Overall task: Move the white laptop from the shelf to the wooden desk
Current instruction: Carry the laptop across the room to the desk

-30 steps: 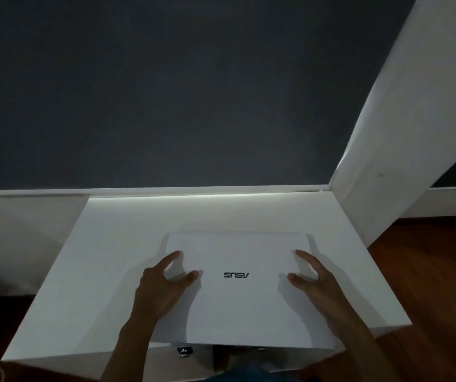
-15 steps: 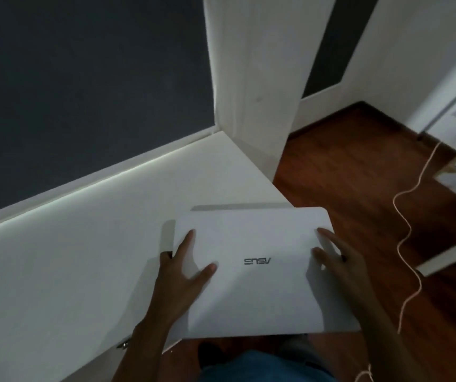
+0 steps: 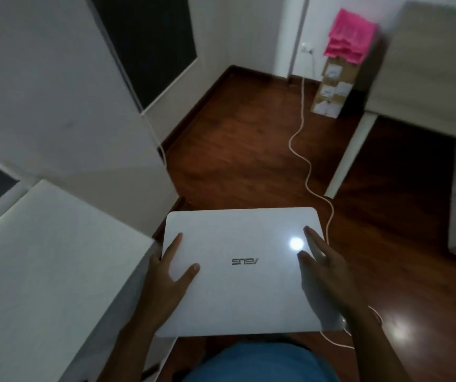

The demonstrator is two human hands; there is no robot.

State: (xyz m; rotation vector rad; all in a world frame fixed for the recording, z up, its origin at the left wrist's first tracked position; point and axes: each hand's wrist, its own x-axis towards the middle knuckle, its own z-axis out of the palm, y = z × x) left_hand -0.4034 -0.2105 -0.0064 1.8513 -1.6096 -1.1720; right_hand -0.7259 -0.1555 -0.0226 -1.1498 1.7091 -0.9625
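Your left hand (image 3: 170, 274) and right hand (image 3: 322, 268) clamp the closed white laptop (image 3: 244, 274) by its short sides, level over the floor, clear of the shelf (image 3: 42, 257). Wooden desk (image 3: 428, 64) lies far right; right hand nearer.

- One white laptop (image 3: 244, 271), closed, held between both hands over the floor.
- Two hands on it: left hand (image 3: 170, 274) at its left edge, right hand (image 3: 322, 268) at its right.
- One white shelf (image 3: 42, 257), just left of the left hand.
- One wooden desk (image 3: 428, 64), well beyond the right hand.
- One white cable (image 3: 302, 150), trailing past the right hand.
- One pink stack (image 3: 351, 37) on cardboard boxes (image 3: 330, 89); couldn't count the boxes.
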